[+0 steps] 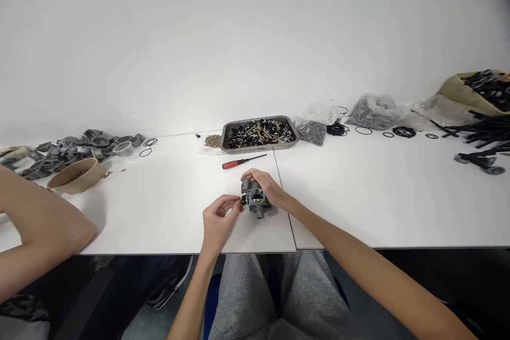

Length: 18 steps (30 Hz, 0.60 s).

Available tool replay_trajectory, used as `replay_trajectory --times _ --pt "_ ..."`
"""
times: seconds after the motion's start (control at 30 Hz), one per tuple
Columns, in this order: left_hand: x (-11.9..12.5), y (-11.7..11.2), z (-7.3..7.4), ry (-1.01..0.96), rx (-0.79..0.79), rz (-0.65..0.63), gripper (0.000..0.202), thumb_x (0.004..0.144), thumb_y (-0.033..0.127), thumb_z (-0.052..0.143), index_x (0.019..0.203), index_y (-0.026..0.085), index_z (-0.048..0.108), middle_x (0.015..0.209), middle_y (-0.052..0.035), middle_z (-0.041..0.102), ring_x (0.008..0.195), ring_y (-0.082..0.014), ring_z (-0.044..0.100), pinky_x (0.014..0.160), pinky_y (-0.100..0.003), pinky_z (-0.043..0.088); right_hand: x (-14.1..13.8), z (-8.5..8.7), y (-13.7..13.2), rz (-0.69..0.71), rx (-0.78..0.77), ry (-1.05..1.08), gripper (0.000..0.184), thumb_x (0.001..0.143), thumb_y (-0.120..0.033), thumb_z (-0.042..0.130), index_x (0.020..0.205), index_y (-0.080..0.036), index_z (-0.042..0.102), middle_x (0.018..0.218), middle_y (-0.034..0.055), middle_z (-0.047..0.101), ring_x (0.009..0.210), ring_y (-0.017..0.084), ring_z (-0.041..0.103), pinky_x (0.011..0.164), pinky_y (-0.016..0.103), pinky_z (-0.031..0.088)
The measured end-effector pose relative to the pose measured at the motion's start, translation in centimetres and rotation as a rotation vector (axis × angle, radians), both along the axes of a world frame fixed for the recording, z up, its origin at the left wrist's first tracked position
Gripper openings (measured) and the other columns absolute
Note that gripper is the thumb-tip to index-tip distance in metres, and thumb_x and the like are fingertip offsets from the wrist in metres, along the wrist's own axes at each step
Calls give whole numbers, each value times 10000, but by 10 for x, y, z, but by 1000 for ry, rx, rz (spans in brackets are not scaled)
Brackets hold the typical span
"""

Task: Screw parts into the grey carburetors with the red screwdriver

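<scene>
A grey metal carburetor [258, 199] rests on the white table near its front edge, its round bore facing me. My right hand [265, 185] is closed over its top and right side, steadying it. At the carburetor's left side, my left hand [223, 215] pinches with thumb and forefinger at a small black fitting [244, 200]. Whether that fitting is fully seated against the body I cannot tell. Just beyond the hands lies a screwdriver [235, 163] with a red handle, its dark shaft pointing right.
Behind are a metal tray [295, 141] of small black and brass parts, brass pieces [212, 141], plastic bags [374, 111] and black rings [404, 132]. Left stand a tan bowl [85, 183], a clear cup [123, 149] and grey castings [75, 149]. A co-worker's arm [48, 218] rests at far left.
</scene>
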<state>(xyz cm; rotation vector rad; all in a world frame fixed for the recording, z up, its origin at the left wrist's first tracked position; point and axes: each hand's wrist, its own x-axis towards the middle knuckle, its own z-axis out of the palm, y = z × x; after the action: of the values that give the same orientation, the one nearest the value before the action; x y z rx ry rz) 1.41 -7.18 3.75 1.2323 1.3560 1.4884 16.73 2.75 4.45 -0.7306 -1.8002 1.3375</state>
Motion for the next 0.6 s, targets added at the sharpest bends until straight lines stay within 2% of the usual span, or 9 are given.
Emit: replay_trajectory --times 0.17,0.33,0.43,0.53,0.6 --pt "3 -1 0 1 -5 15 204 748 339 712 728 136 713 765 -59 665 621 -114 615 610 -234 505 0 -1 0 -10 -7 2 387 989 -394 285 903 -186 600 862 43 584 779 160 526 728 285 414" --pt "6 -2 -3 -16 -9 57 200 728 354 724 743 155 739 808 -59 678 674 -114 610 647 -231 523 -1 -4 1 -22 -3 9 406 983 -422 294 908 -186 616 914 60 605 843 180 529 784 311 416" --pt "1 -4 3 19 -52 8 219 744 373 704 780 162 750 835 -65 693 703 -121 618 685 -236 524 -1 -4 1 -12 -17 10 408 981 -449 304 914 -192 613 919 60 599 851 186 530 782 316 418" --pt "-18 12 16 140 -92 -70 271 761 393 677 908 176 747 927 -84 716 782 -156 643 748 -272 529 1 -1 2 22 -47 11 412 977 -479 325 924 -197 621 922 59 603 851 188 536 790 319 426" --pt "-36 40 24 314 -40 -78 291 764 391 666 967 194 734 995 -92 711 865 -183 639 800 -302 519 2 0 3 44 -76 12 429 975 -491 332 942 -197 642 928 61 615 851 189 543 806 326 429"
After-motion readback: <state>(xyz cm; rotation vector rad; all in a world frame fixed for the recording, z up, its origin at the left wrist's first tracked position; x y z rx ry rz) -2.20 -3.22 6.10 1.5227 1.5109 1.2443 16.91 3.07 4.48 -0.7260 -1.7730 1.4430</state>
